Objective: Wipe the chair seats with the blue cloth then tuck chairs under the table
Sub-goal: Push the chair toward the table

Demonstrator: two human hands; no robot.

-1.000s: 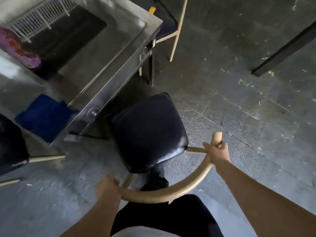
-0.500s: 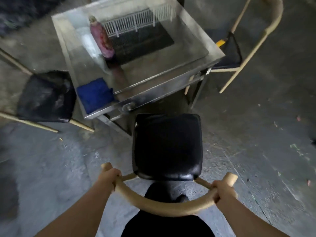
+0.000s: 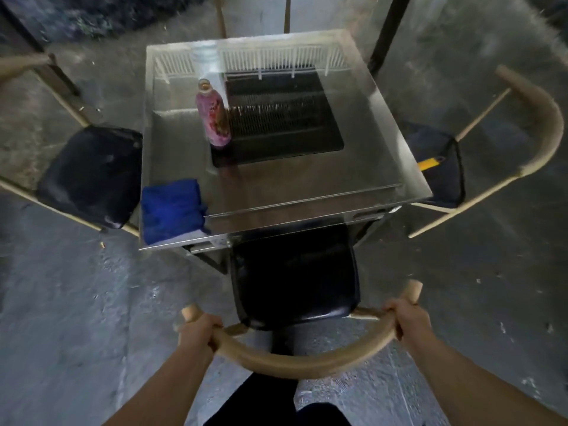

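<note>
head view: vs half a second ago the near chair (image 3: 295, 272) has gone further in, its black seat front edge now under the table (image 3: 307, 195) rim where before it sat just short; camera also sits squarer to the table. left hand (image 3: 198, 332) wrapped tight round the left end of the curved wooden backrest (image 3: 301, 362), fingers curled over the top, nothing else in it. right hand (image 3: 407, 318) gripping the right end the same way, just below the rail tip. chair faces away from the person toward the table, seat front to back running straight at the table edge, backrest arc open toward the table. blue cloth (image 3: 172, 209) lies bunched on the table's near left corner, apart from both hands. pink bottle (image 3: 214, 118) stands upright mid-table beside a dark grille panel (image 3: 276, 118). left chair (image 3: 92, 173) and right chair (image 3: 442, 173) stand at the table sides, seats mostly out. floor is grey concrete.
</note>
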